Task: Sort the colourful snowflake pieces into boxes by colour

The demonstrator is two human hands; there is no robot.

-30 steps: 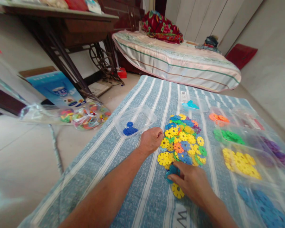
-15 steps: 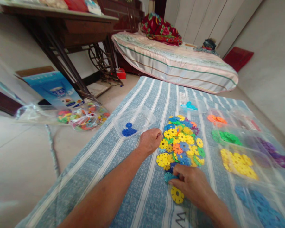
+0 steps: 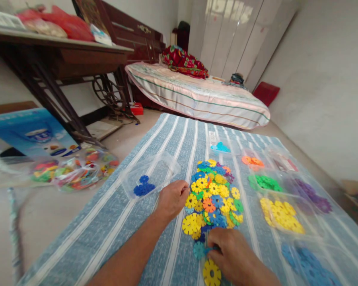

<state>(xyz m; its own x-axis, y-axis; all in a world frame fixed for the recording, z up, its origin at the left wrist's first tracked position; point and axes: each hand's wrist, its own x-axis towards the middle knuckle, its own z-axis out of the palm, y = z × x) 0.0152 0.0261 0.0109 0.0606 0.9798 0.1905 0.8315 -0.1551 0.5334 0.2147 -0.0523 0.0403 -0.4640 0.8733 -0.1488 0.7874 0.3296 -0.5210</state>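
Observation:
Slotted flower-shaped plastic discs lie in a mixed-colour pile [image 3: 214, 194] on the striped cloth. At the pile's left edge my left hand [image 3: 173, 198] is closed with its fingers curled in; whatever it may hold is hidden. My right hand [image 3: 231, 250] pinches a light blue disc [image 3: 208, 250] at the pile's near end. Beside those fingertips lies another teal disc [image 3: 198, 250], with a yellow disc [image 3: 211, 273] just below. Left of the pile, a clear plastic box [image 3: 167, 167] holds several dark blue discs [image 3: 144, 186].
To the right stand clear boxes with orange [image 3: 252, 161], green [image 3: 265, 182], purple [image 3: 312, 194], yellow [image 3: 282, 214] and blue discs [image 3: 310, 262]. A far box holds light blue discs [image 3: 220, 147]. Beyond are a bed [image 3: 197, 95], a sewing-machine table [image 3: 62, 51] and bagged toys [image 3: 77, 172].
The camera view has shifted, so everything sits lower and further left. My right hand stays at the pile's near end, its pinched fingertips now with a light blue disc. My left hand stays closed.

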